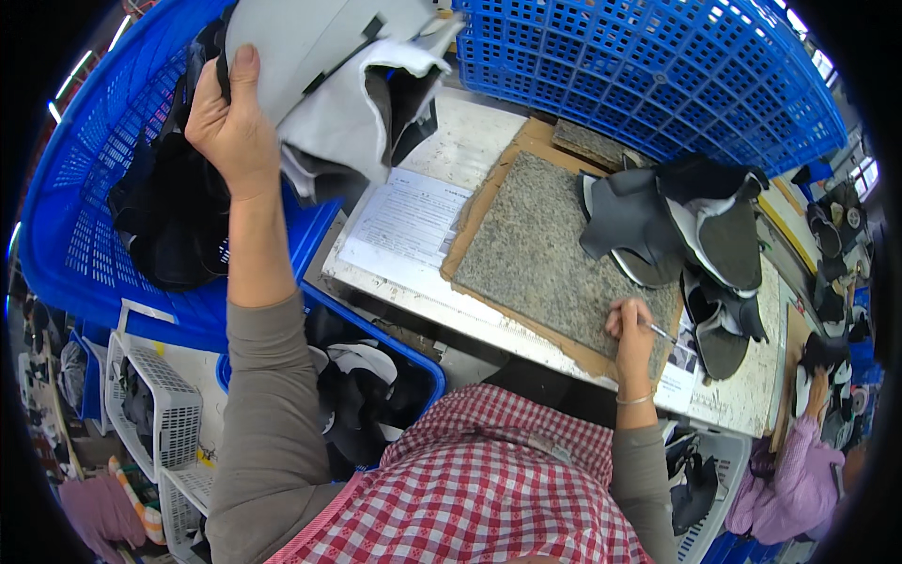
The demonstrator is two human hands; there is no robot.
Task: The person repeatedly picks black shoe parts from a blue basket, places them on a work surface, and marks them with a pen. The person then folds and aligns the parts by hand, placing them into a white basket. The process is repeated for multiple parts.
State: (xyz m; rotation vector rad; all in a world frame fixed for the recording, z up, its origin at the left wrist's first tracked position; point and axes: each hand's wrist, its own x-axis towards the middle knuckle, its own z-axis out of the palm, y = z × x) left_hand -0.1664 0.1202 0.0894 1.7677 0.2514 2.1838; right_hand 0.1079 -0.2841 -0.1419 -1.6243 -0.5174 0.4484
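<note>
My left hand (237,141) is raised at the upper left, thumb on top, closed on a bundle of grey and white shoe uppers (343,70). The bundle hangs over the rim of a blue basket and the table's left end. Its far edge is cut off by the picture. My right hand (632,340) is closed around a slim pen (661,332), above the near right part of a speckled grey slab (536,226). Dark grey shoe uppers with pale linings (639,221) lie in a heap on the slab's right side, beyond that hand.
The blue basket (61,226) at left holds black pieces. Another blue basket (648,70) stands behind the slab. A printed sheet (404,221) lies left of the slab on the white table (376,277). Crates with uppers sit below. Another person's purple sleeve (789,479) shows at right.
</note>
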